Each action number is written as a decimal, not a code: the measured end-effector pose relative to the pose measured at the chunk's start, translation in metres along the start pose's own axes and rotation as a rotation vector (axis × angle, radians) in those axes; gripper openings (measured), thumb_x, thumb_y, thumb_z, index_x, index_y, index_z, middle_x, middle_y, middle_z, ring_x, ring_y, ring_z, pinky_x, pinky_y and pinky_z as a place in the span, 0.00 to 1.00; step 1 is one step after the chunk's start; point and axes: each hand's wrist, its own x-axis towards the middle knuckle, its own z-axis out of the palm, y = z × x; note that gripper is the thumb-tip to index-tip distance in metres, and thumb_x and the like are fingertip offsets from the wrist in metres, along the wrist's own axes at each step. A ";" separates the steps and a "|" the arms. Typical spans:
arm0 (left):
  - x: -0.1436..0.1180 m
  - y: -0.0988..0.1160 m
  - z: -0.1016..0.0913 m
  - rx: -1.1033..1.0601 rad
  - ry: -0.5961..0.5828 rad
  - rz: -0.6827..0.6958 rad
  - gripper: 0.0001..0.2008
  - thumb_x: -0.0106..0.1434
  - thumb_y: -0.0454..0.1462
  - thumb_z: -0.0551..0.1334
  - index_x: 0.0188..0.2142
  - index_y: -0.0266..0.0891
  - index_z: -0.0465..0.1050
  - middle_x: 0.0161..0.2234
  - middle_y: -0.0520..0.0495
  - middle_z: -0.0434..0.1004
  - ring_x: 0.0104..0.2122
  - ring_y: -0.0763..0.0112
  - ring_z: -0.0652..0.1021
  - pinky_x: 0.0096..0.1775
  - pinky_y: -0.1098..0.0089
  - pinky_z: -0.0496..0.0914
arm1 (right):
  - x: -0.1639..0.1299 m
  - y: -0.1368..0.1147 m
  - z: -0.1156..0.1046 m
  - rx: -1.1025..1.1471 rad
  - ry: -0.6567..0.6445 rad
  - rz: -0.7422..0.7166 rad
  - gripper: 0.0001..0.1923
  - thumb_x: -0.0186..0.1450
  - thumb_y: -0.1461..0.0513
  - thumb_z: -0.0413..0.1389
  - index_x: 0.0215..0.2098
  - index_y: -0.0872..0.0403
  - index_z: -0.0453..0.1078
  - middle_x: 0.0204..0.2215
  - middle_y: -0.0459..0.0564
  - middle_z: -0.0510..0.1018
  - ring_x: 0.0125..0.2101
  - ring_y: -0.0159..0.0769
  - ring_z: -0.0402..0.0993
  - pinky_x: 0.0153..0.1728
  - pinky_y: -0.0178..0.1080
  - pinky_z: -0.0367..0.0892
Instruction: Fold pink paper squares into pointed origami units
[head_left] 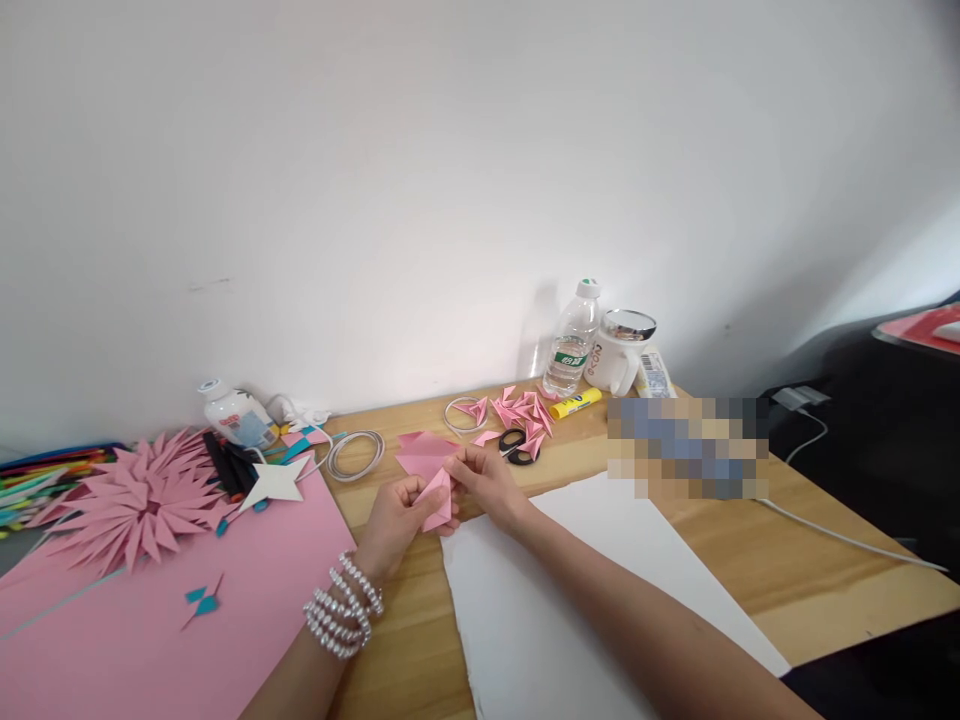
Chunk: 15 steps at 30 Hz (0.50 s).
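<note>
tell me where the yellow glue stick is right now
In the head view the yellow glue stick lies on the wooden table near the wall, just in front of the water bottle, right of the folded pink pieces.

A pixelated blur patch right of the yellow glue stick hides whatever lies there on the wooden table.

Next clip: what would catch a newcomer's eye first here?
Both hands, the left hand and right hand, meet at the middle of the wooden desk, pinching a small folded pink paper. At far left a big spiky pink paper flower lies on a pink sheet. A pile of small pink folded pieces sits behind, near a water bottle.
</note>
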 end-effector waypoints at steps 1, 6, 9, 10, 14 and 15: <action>0.000 -0.001 0.000 -0.009 -0.004 0.002 0.13 0.47 0.42 0.66 0.24 0.33 0.67 0.22 0.47 0.77 0.22 0.66 0.77 0.26 0.66 0.72 | 0.000 0.000 0.000 -0.008 -0.012 -0.002 0.16 0.50 0.53 0.60 0.20 0.57 0.65 0.16 0.42 0.69 0.18 0.25 0.63 0.22 0.31 0.60; 0.001 -0.001 -0.001 -0.037 -0.015 0.007 0.13 0.48 0.42 0.65 0.25 0.33 0.68 0.23 0.46 0.77 0.22 0.66 0.77 0.27 0.66 0.72 | 0.002 0.001 -0.007 0.024 -0.105 0.023 0.14 0.46 0.58 0.64 0.27 0.58 0.70 0.23 0.45 0.73 0.22 0.26 0.67 0.26 0.32 0.62; 0.001 0.003 -0.001 -0.019 -0.022 -0.002 0.15 0.48 0.45 0.64 0.26 0.34 0.69 0.25 0.46 0.77 0.23 0.65 0.77 0.28 0.66 0.72 | 0.004 0.002 -0.008 0.054 -0.061 0.027 0.14 0.44 0.59 0.65 0.26 0.58 0.70 0.23 0.45 0.74 0.21 0.25 0.67 0.26 0.32 0.63; 0.001 0.005 -0.001 -0.007 -0.018 -0.006 0.16 0.48 0.47 0.63 0.26 0.34 0.70 0.25 0.46 0.77 0.24 0.65 0.77 0.28 0.66 0.72 | 0.004 0.003 -0.008 0.060 -0.045 0.029 0.14 0.43 0.59 0.65 0.26 0.57 0.71 0.23 0.45 0.74 0.21 0.26 0.67 0.26 0.33 0.63; -0.001 0.008 -0.001 0.076 -0.006 0.003 0.17 0.49 0.49 0.61 0.22 0.35 0.69 0.20 0.48 0.75 0.23 0.67 0.76 0.29 0.67 0.71 | 0.005 0.003 -0.008 0.061 -0.008 0.037 0.17 0.40 0.59 0.66 0.26 0.58 0.71 0.22 0.45 0.75 0.22 0.27 0.68 0.27 0.33 0.65; -0.001 0.008 -0.002 0.092 -0.013 0.009 0.18 0.50 0.49 0.61 0.22 0.35 0.69 0.19 0.49 0.75 0.23 0.67 0.76 0.29 0.68 0.71 | 0.005 0.003 -0.008 0.059 -0.003 0.040 0.17 0.39 0.59 0.67 0.26 0.58 0.71 0.22 0.45 0.75 0.22 0.27 0.68 0.26 0.33 0.65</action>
